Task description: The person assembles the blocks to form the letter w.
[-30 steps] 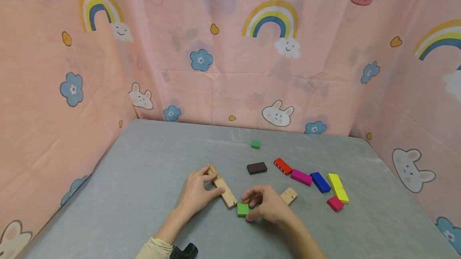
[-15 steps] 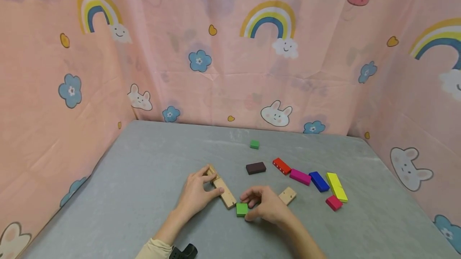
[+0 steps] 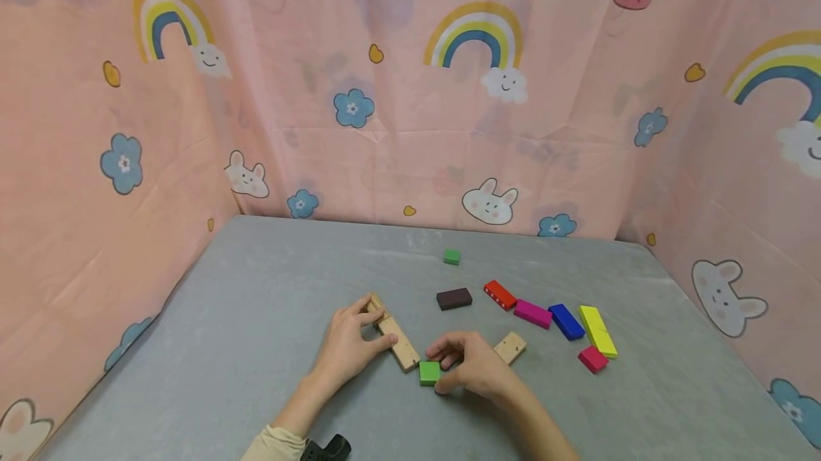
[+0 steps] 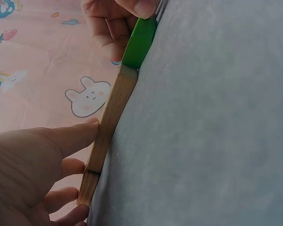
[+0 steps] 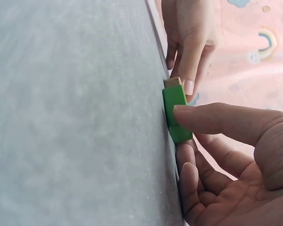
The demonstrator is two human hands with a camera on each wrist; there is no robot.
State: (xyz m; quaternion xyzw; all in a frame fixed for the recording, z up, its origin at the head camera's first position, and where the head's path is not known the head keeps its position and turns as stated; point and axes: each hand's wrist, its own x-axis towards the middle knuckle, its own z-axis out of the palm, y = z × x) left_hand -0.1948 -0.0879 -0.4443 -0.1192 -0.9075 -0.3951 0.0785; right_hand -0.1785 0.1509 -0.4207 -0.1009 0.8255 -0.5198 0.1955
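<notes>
Notably, the green block (image 3: 430, 373) was a small, flat, bright green square piece lying on the grey table (image 3: 256, 318), its end butted against a long plain wooden block (image 3: 400, 344). The right hand (image 3: 476, 367) pinched it between thumb and curled fingers. The left hand (image 3: 351, 342) held the wooden block, thumb and fingers pressed along its sides. Other coloured blocks lay well apart.

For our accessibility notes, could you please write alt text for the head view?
Two hands work on a grey table: the left hand holds a wooden block, and the right hand touches a green block at its end. More coloured blocks lie beyond.
</notes>
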